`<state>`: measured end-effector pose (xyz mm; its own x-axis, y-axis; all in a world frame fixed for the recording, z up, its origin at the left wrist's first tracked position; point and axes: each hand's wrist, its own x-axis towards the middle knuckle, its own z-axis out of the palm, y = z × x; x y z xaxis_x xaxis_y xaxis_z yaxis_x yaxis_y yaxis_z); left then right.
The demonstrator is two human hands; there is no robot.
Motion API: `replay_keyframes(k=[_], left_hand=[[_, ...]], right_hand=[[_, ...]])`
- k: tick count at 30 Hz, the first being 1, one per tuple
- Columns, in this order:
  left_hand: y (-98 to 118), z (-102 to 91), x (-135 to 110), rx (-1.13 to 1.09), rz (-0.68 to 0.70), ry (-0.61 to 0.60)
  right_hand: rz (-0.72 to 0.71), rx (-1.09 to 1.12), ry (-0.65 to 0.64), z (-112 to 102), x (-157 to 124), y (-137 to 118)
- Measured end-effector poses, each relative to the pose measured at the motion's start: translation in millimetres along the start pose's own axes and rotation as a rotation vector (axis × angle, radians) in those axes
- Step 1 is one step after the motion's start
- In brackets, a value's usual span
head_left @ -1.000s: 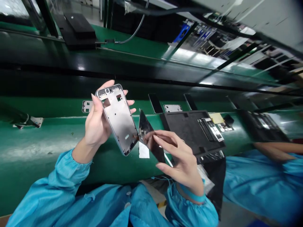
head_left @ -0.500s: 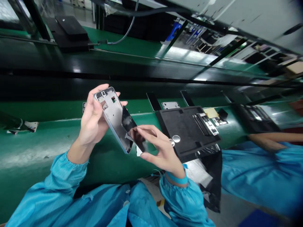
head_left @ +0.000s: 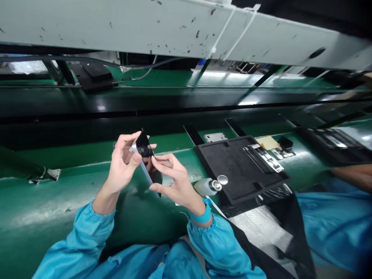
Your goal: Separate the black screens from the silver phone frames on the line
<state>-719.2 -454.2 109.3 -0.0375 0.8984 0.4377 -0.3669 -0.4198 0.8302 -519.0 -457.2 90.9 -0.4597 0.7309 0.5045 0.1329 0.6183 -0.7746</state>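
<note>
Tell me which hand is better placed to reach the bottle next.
Right, I'd judge. The right hand is nearer the bottle, which stands open space away from the left hand. Neither looks free: the left holds the frame, the right has fingers on the screen.

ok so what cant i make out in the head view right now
All in the head view:
Phone frame, inner face: hidden by the dark panel.
Left hand, some fingers: partly behind the frame and panel.
Co-worker's forearm: cut off by the right edge.
Small parts beside the yellow sheet: too small for detail.
</note>
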Motion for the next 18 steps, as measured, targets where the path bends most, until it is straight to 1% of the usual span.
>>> replay_keyframes(k=[4,7,9,11,13,14,16,18], left_hand=[[-4,12.8,-3,-0.028,-0.033,0.044],[-9,26.8,-4,-0.123,-0.068,0.152],[-10,33.0,-3,-0.180,-0.121,0.216],[-9,35.6,-4,-0.207,-0.199,0.218],[-6,36.8,-6,-0.224,-0.283,0.170],[-4,37.7,-8,-0.228,-0.325,0.127],[-2,40.8,-13,-0.208,-0.379,0.053],[1,45.6,-18,-0.152,-0.399,0.014]], right_hand=[[0.043,-0.022,0.066,9,-2,12],[0.016,-0.077,0.126,21,-10,18],[-0.018,-0.093,0.149,26,-14,18],[-0.005,-0.065,0.211,26,-15,13],[0.098,0.049,0.282,19,-10,4],[0.176,0.137,0.282,14,-5,-1],[0.335,0.316,0.187,3,5,-9],[0.435,0.419,0.071,-7,12,-16]])
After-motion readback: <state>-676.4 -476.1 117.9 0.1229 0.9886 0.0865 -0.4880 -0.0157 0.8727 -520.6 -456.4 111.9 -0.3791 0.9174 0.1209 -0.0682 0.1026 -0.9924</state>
